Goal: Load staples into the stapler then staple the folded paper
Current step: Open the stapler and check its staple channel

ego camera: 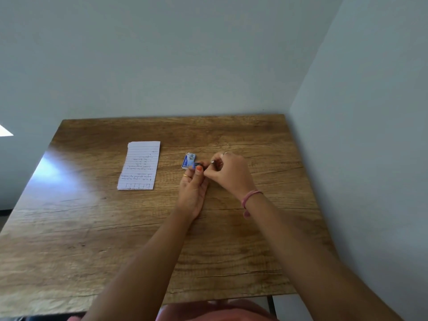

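A small dark stapler is held between both hands just above the wooden table, mostly hidden by fingers. My left hand grips its left end, thumb on top. My right hand pinches a small silver metal piece at its right end; I cannot tell whether this is part of the stapler or a strip of staples. A small blue staple box lies on the table, touching my left fingertips on their far side. The folded lined paper, with handwriting, lies flat to the left, apart from both hands.
The table stands in a corner, with one wall along its far edge and another along its right edge. Bare wood stretches from my forearms to the near edge. A bright glare patch sits at the table's left side.
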Motion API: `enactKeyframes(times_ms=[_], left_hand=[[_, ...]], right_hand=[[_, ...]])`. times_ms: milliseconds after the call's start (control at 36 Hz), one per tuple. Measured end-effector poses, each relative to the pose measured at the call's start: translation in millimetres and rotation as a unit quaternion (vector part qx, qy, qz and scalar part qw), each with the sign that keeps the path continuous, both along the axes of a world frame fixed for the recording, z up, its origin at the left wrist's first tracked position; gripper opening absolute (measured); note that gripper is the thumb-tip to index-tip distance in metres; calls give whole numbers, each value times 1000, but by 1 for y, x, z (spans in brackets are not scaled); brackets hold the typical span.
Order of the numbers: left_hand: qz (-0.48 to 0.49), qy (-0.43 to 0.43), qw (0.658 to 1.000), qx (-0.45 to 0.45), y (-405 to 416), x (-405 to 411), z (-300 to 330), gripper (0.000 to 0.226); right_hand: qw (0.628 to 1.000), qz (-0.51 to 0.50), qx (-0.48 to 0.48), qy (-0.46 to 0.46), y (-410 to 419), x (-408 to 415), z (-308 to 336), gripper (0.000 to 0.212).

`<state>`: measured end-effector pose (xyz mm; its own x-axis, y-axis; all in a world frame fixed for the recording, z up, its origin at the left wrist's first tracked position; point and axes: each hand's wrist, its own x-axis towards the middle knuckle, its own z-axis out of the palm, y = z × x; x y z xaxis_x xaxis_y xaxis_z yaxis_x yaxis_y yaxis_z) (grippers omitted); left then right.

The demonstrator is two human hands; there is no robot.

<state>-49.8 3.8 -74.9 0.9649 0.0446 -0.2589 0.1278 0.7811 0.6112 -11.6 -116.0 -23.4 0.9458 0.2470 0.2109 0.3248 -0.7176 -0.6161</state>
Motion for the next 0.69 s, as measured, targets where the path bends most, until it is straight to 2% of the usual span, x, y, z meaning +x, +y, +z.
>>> enactKeyframes(times_ms=[83, 167, 361, 472, 694], left_hand=[[24, 1, 1000, 3, 0, 1, 0, 20], [31, 2, 999, -12, 1, 2, -1, 26], [33, 9, 998, -51, 2, 3, -2, 34], [31, 16, 997, -64, 2, 1, 0, 35], [25, 30, 999, -16, 1, -9, 5, 37]], right_hand=[[994, -21, 97, 36, -13, 2, 1, 15], [988, -16, 138, 68, -34, 0, -2, 18], [993, -47, 80, 69, -79, -6, -25, 15], [993, -74, 71, 55, -88, -11, -41, 21], [994, -87, 62, 37, -88, -16, -53, 26]])
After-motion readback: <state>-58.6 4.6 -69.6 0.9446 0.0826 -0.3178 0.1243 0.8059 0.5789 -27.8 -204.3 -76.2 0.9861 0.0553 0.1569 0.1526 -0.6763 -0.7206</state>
